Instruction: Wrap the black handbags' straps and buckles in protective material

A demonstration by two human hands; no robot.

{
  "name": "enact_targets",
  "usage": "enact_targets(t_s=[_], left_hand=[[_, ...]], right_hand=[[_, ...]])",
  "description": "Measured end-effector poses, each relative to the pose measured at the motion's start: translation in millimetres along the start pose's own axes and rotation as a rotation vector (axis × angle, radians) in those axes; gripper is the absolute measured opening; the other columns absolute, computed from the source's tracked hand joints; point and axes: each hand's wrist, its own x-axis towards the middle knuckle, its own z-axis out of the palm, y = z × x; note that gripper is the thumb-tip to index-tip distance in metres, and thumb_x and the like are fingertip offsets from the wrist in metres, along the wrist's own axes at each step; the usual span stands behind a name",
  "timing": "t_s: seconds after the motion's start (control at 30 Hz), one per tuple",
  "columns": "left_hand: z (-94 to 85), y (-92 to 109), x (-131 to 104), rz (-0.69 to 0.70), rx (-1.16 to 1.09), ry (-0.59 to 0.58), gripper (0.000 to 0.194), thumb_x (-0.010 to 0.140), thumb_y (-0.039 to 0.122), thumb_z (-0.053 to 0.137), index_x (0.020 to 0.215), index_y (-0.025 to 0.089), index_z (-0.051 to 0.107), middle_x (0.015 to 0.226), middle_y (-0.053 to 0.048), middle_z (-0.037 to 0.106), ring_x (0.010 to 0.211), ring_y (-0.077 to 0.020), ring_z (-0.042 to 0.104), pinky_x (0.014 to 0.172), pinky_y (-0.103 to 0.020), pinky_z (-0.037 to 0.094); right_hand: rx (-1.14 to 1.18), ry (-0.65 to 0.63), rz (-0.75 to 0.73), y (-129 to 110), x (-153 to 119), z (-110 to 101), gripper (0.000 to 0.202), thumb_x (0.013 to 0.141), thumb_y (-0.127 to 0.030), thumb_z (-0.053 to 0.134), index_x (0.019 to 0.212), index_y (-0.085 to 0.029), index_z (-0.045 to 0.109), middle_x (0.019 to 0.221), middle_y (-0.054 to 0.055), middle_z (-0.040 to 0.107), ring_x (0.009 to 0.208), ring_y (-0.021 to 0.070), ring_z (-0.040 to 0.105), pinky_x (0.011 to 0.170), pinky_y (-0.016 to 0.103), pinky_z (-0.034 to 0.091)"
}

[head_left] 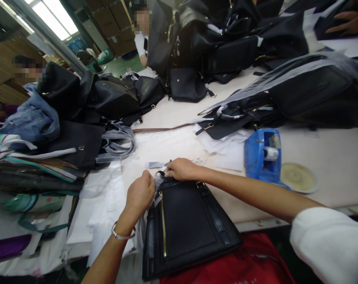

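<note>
A black backpack (pixel 191 221) with a gold zipper lies at the table's front edge, its lower end over red cloth. My left hand (pixel 141 192), with a silver bangle at the wrist, is closed at the bag's top, pinching clear plastic wrap (pixel 159 180) by the handle. On the other side of the handle, my right hand (pixel 181 169) has its fingers closed on the wrapped handle (pixel 164 172). The two hands are close together but apart. My fingers partly hide the handle and its wrapping.
A blue tape dispenser (pixel 261 156) and a round yellowish disc (pixel 299 177) are at right. More black bags (pixel 116 96) line the table's far side. White sheets (pixel 100 209) lie at left, near a green bottle (pixel 37 203). A co-worker's hand (pixel 349 23) shows at upper right.
</note>
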Motion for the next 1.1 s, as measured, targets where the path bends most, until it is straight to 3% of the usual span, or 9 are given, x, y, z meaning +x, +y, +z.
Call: enact_targets(t_s=[0.2,0.27,0.4,0.57,0.77,0.9,1.1], left_hand=[[2.0,13,5,0.029,0.081,-0.036,0.015,0.092,0.027,0.033,0.089,0.021,0.046,0.076,-0.007,0.066,0.072,-0.0242,0.063,0.055,-0.03,0.029],[3.3,17,5,0.03,0.11,-0.046,0.015,0.092,0.027,0.033,0.092,0.02,0.046,0.078,-0.008,0.067,0.074,-0.0249,0.064,0.056,-0.031,0.031],[4.7,23,4,0.029,0.164,-0.064,0.016,0.092,0.026,0.033,0.095,0.018,0.047,0.077,-0.011,0.068,0.074,-0.0264,0.066,0.058,-0.031,0.036],[7.3,32,3,0.051,0.204,-0.067,0.019,0.092,0.024,0.032,0.102,0.015,0.046,0.076,-0.011,0.068,0.071,-0.0289,0.067,0.057,-0.033,0.039],[12.1,41,8,0.059,0.2,-0.062,0.02,0.092,0.024,0.033,0.105,0.015,0.046,0.078,-0.012,0.069,0.074,-0.0285,0.067,0.06,-0.033,0.042],[14.3,43,12,0.057,0.177,-0.067,0.02,0.094,0.025,0.032,0.102,0.016,0.047,0.08,-0.011,0.069,0.076,-0.0273,0.067,0.06,-0.032,0.041],[14.6,38,11,0.048,0.164,-0.081,0.021,0.094,0.026,0.031,0.103,0.015,0.047,0.08,-0.01,0.068,0.076,-0.0266,0.067,0.059,-0.032,0.04]], right_hand=[[0.305,-0.08,-0.067,-1,3,7,0.018,0.087,-0.026,0.054,0.093,-0.019,0.069,0.082,0.0,0.071,0.077,0.012,0.064,0.064,0.018,0.039],[0.238,-0.043,-0.039,3,3,6,0.02,0.089,-0.027,0.052,0.098,-0.018,0.068,0.088,0.003,0.072,0.082,0.0136,0.065,0.068,0.019,0.041],[0.094,0.046,0.037,9,1,5,0.025,0.087,-0.025,0.054,0.098,-0.009,0.068,0.099,0.017,0.069,0.096,0.0253,0.062,0.075,0.027,0.041],[0.082,0.041,-0.026,11,-1,9,0.022,0.086,-0.028,0.053,0.095,-0.016,0.069,0.093,0.01,0.07,0.09,0.0224,0.063,0.07,0.025,0.04],[0.079,0.094,-0.108,14,-4,12,0.021,0.086,-0.021,0.05,0.096,-0.016,0.068,0.091,0.008,0.071,0.086,0.0202,0.064,0.067,0.024,0.038],[0.092,0.04,-0.164,15,-1,7,0.025,0.085,-0.017,0.049,0.1,-0.017,0.068,0.089,0.007,0.071,0.083,0.0192,0.064,0.065,0.023,0.038],[0.098,-0.05,-0.094,12,31,6,0.029,0.085,-0.015,0.05,0.108,-0.009,0.067,0.102,0.017,0.069,0.094,0.0242,0.063,0.072,0.025,0.042]])
